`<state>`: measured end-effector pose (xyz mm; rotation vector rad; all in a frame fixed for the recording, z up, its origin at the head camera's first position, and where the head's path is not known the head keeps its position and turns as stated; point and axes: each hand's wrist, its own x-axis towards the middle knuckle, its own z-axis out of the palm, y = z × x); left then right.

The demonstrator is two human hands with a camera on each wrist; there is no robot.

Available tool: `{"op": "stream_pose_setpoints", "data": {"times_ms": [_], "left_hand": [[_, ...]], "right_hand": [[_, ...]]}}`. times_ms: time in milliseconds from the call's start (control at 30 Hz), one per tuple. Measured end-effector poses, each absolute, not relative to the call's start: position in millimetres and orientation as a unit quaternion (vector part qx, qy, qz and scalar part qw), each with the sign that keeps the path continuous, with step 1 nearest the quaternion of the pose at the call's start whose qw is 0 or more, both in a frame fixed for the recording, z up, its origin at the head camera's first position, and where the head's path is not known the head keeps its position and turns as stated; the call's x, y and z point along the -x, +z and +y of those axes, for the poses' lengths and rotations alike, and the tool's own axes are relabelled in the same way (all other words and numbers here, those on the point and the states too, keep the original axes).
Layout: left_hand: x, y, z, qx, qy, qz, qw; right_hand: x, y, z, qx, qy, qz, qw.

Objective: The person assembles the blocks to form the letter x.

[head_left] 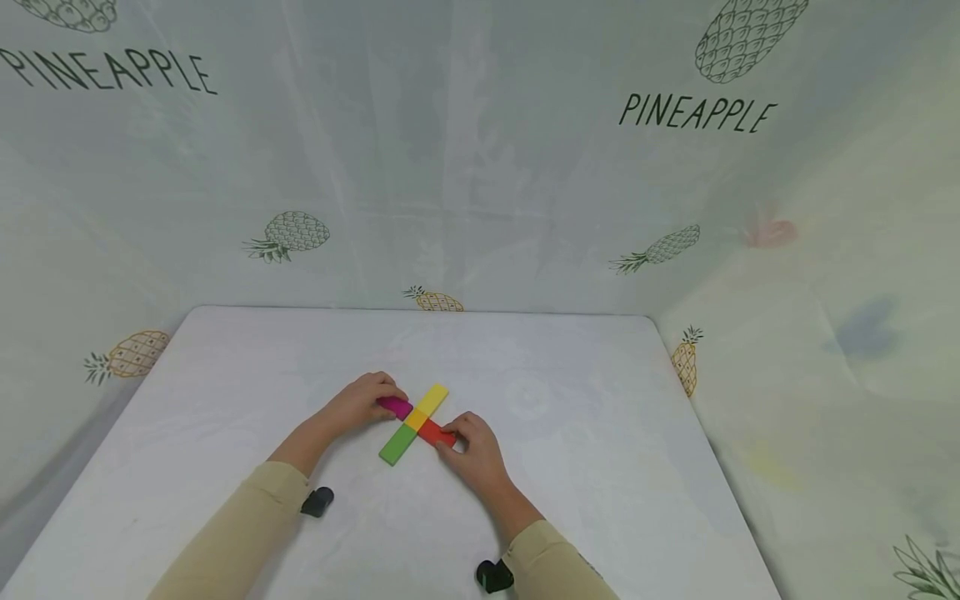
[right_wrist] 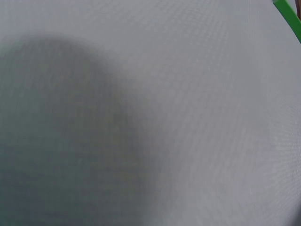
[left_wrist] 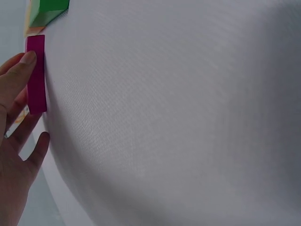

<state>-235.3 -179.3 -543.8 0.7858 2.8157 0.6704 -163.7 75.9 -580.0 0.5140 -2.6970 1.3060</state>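
Note:
Several flat coloured blocks lie in a cross on the table. My left hand (head_left: pixel 366 402) pinches the magenta block (head_left: pixel 397 407) at the cross's upper left end; the left wrist view shows the thumb on this magenta block (left_wrist: pixel 37 84) and fingers behind it. At the lower right, the red block (head_left: pixel 431 431) is held between the thumb and fingers of my right hand (head_left: pixel 478 457). A yellow block (head_left: pixel 435 397) points away from me and a green block (head_left: pixel 397 445) towards me, with an orange-yellow piece (head_left: pixel 416 419) at the centre. The right wrist view misses the right hand's grip.
A white-covered table (head_left: pixel 600 467) spreads around the blocks, its far edge against a hanging cloth (head_left: pixel 480 167) printed with pineapples. Dark wrist-worn pieces sit at the left cuff (head_left: pixel 281 483) and right cuff (head_left: pixel 528 540). The green block's end (right_wrist: pixel 289 19) shows in the right wrist view's corner.

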Motion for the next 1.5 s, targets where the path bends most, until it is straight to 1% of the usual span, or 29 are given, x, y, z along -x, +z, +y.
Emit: {"op": "stream_pose_setpoints", "data": {"times_ms": [367,833,1500], "left_hand": [[235.5,-543.4,-176.9,-0.269,0.218,0.936,0.069],[232.4,-541.8,-175.3,-0.271,0.220,0.935,0.066],[232.6,-541.3,-174.8,-0.263,0.219,0.937,0.076]], "right_hand": [[163.5,-579.6,75.5,-0.182,0.432,-0.881,0.066],[162.3,-576.4,75.2,-0.178,0.439,-0.878,0.063],[161.2,-574.4,75.5,-0.177,0.434,-0.881,0.063]]}}
